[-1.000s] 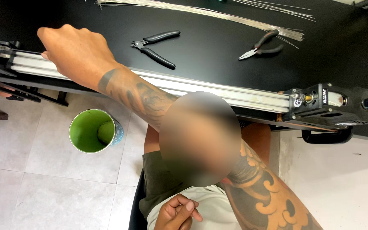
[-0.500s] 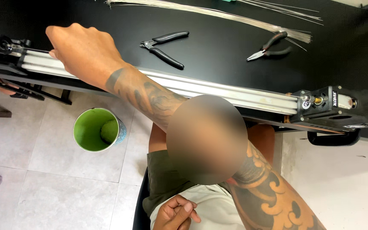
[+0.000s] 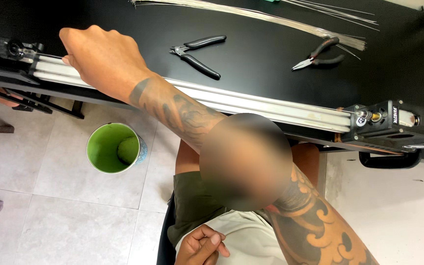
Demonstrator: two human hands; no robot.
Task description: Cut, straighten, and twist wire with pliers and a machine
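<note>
Left hand (image 3: 105,59) on silver rail (image 3: 251,104), beside green cup (image 3: 114,147)

Two pliers on the desk (image 3: 271,64): black-handled cutters (image 3: 199,50) and red-handled pliers (image 3: 320,54); one aluminium rail (image 3: 251,103) along its edge; one green cup (image 3: 114,147) below it

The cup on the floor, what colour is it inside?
Bright green inside the cup, seen in the head view.

My right arm stretches across to the left, forearm straight, right hand (image 3: 105,60) knuckles up, fingers curled down out of sight.
</note>
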